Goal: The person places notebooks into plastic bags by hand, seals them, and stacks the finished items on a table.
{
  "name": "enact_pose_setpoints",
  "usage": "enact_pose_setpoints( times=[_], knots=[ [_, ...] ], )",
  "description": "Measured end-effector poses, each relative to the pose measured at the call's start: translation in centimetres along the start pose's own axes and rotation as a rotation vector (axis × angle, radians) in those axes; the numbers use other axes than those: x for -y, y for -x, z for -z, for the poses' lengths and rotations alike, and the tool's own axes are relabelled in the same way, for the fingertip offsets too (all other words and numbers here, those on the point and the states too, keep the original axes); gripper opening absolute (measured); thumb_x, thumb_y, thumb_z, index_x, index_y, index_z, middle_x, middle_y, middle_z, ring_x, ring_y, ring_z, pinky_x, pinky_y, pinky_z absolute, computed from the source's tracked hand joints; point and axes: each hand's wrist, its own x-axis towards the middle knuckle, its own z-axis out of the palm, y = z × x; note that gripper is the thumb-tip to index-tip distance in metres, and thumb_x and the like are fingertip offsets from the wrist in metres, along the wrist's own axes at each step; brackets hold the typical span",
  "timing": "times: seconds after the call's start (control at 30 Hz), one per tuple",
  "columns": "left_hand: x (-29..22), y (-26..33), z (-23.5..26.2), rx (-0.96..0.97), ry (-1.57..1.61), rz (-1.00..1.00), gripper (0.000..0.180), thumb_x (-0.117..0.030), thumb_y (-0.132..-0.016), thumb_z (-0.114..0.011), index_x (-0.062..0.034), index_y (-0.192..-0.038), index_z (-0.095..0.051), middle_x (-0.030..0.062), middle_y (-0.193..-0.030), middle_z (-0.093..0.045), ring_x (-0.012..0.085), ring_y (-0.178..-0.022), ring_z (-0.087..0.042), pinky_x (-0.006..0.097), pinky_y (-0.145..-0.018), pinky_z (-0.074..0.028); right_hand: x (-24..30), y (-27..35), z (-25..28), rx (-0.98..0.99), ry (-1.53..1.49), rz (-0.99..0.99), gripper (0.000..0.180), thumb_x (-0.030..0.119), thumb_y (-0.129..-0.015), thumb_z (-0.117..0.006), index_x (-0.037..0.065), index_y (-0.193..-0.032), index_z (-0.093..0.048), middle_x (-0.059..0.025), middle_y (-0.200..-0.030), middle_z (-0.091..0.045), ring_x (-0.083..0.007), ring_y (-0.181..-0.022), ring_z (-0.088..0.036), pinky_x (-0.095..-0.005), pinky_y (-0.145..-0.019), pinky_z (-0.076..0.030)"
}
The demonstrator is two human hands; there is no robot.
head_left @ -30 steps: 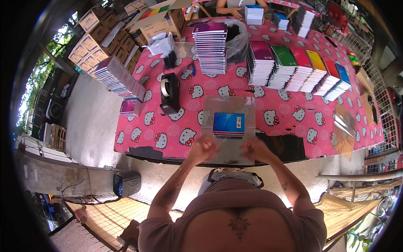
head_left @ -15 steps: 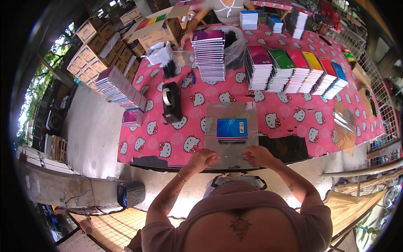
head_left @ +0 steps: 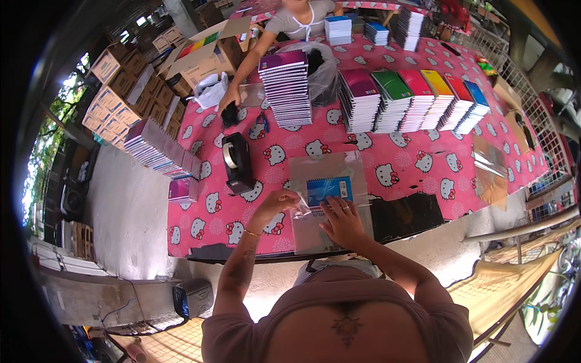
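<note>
A blue spiral notebook stack [head_left: 322, 189] lies on a clear plastic sheet [head_left: 302, 239] near the table's front edge. My left hand [head_left: 278, 204] is at its left side, with fingers closed on a glossy fold of the clear plastic. My right hand [head_left: 342, 222] lies flat across the notebooks' near edge, fingers stretched out and pressing down. A ring shows on one finger. To the left of the sheet stands a black tape dispenser [head_left: 238, 164] holding a roll of tape.
A tall purple notebook stack [head_left: 284, 91] stands beyond the dispenser. Coloured notebook stacks [head_left: 393, 103] line the far right. Wrapped notebooks [head_left: 162, 154] lie along the left edge, near cardboard boxes [head_left: 112, 100]. Across the pink table [head_left: 387, 175], a co-worker's hand [head_left: 230, 97] touches a black item.
My right hand has moved onto the notebooks and flattened there. The left has come up beside them with the plastic. The co-worker's hand has reached further over the table to the black item.
</note>
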Motion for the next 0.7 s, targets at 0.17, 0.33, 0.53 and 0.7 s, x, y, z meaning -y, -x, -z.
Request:
enact_pose_setpoints(
  times=[0.17,0.33,0.53,0.7],
  knots=[
    [2.0,0.2,4.9,0.156,-0.373,0.063,0.025,-0.012,-0.091,-0.068,0.0039,-0.109,-0.065,0.0098,-0.097,-0.071,0.0156,-0.086,-0.068,0.030,-0.082,-0.054,0.9,-0.4,0.1,0.042,0.032,-0.051,0.056,0.032,-0.086,-0.069,0.011,-0.135,-0.054,-0.0107,-0.140,-0.048,-0.0304,-0.131,-0.046,-0.0532,-0.109,-0.035],
    [0.1,-5.2,4.1,-0.214,-0.762,-0.429,0.019,-0.017,-0.090,-0.065,-0.0009,-0.098,-0.069,0.0159,-0.095,-0.071,0.0297,-0.084,-0.070,0.038,-0.077,-0.054,1.5,-0.6,-0.1,0.072,0.040,-0.086,0.057,0.030,-0.084,-0.070,0.012,-0.136,-0.053,-0.0097,-0.143,-0.047,-0.0284,-0.134,-0.043,-0.0521,-0.111,-0.033],
    [-1.7,-14.7,-1.7,-0.131,-1.268,-0.440,0.015,-0.016,-0.086,-0.063,-0.0019,-0.088,-0.067,0.0163,-0.095,-0.066,0.0358,-0.094,-0.065,0.047,-0.083,-0.052,1.6,-1.0,0.1,0.084,0.072,-0.074,0.057,0.028,-0.083,-0.071,0.012,-0.135,-0.054,-0.0088,-0.141,-0.049,-0.0283,-0.133,-0.044,-0.0517,-0.111,-0.033],
    [-1.6,-15.6,-1.5,-0.128,-1.370,-0.719,0.016,-0.016,-0.082,-0.066,-0.0031,-0.091,-0.062,0.0122,-0.094,-0.067,0.0343,-0.089,-0.066,0.045,-0.083,-0.052,1.6,-0.7,-0.1,0.067,0.063,-0.079,0.059,0.026,-0.082,-0.071,0.013,-0.136,-0.053,-0.0094,-0.141,-0.049,-0.0282,-0.133,-0.044,-0.0516,-0.111,-0.032]
  ],
)
